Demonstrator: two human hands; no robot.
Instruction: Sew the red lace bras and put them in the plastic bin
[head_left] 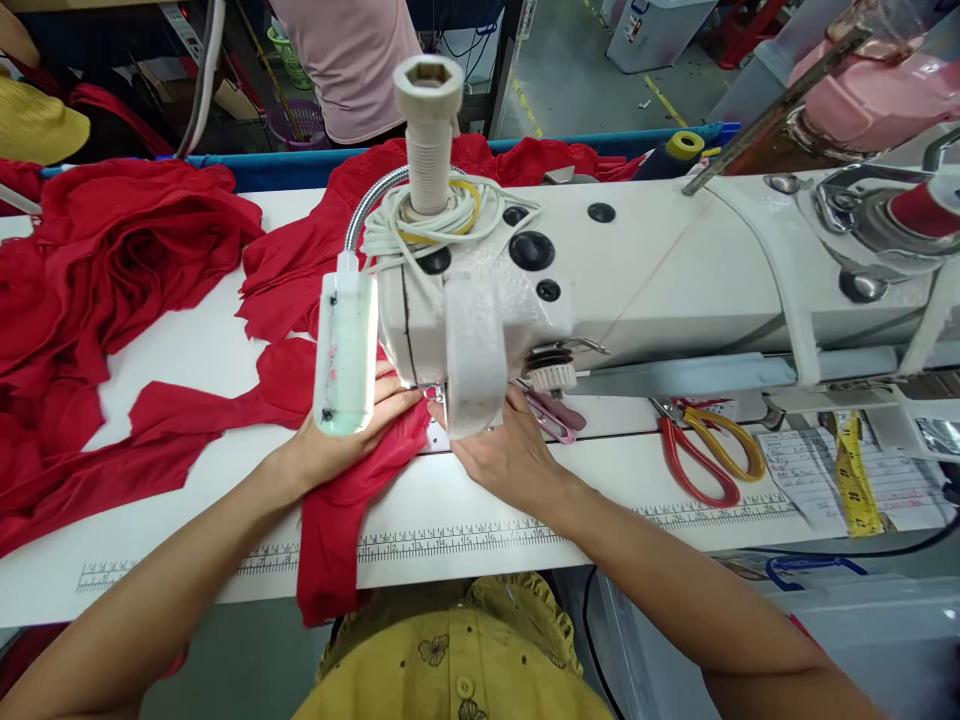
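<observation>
My left hand lies on the red fabric just left of the presser foot, its visible fingers stretched out and pressing the cloth. Part of this hand is hidden behind the lamp. My right hand rests on the machine bed at the other side of the needle area. The white sewing machine head hides most of its fingers, so what they hold cannot be seen. A strip of the red fabric hangs over the table's front edge. Pink-handled thread snips lie right beside my right hand.
Red fabric pieces are heaped on the left of the white table. Scissors with red and yellow handles, a paper sheet and a yellow measuring tape lie on the right. A person in pink is beyond the table.
</observation>
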